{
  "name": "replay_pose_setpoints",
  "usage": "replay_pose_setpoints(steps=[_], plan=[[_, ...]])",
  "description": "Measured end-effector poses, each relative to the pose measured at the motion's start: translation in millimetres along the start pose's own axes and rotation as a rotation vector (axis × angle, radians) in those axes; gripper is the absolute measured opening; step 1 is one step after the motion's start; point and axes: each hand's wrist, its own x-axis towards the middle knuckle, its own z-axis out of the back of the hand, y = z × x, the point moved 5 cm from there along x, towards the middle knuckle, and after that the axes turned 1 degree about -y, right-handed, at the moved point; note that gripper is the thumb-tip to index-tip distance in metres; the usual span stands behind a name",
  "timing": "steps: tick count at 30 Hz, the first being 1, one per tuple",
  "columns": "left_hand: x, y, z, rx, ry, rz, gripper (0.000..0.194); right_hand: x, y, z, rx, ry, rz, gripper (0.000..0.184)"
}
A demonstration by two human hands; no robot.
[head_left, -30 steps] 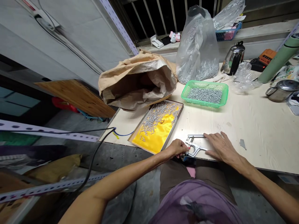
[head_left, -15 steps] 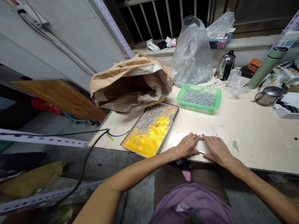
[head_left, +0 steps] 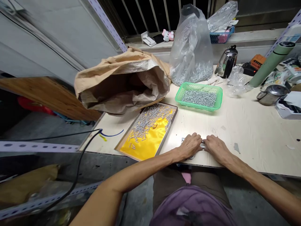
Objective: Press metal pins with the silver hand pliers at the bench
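At the front edge of the table, my left hand (head_left: pixel 191 145) lies closed over a flat, shiny metal piece (head_left: pixel 202 145), mostly hidden under the fingers. From the other side my right hand (head_left: pixel 216 148) grips the same piece, fingertips bent against its end. A narrow silvery strip shows between the hands. A pale corner with dark marks (head_left: pixel 182 140) pokes out past my left hand; whether it belongs to the piece, I cannot tell. Left of my hands, a shallow tray (head_left: pixel 160 150) lined with yellow cloth (head_left: pixel 143 150) holds many small metal pins (head_left: pixel 147 121).
A green basket (head_left: pixel 220 102) of similar pins stands ahead. Behind it are a clear bag (head_left: pixel 191 47) and a steel kettle (head_left: pixel 227 61). An open brown paper sack (head_left: pixel 105 70) overhangs the tray's far end. A black cable (head_left: pixel 81 163) crosses the table's left corner.
My hands have come closer together, so less of the metal piece shows between them. The pale marked corner has come into sight beside my left hand. The view has shifted slightly.
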Motion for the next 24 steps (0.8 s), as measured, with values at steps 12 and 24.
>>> replay_pose_setpoints(steps=[12, 24], plan=[[-8, 0, -7.5, -0.076, -0.215, 0.136, 0.032, 0, -16, 3, 0.126, -0.091, 0.069, 0.042], [-43, -49, -37.2, -0.248, -0.408, -0.089, 0.041, 47, -29, 20, 0.045, -0.145, -0.01, 0.01]])
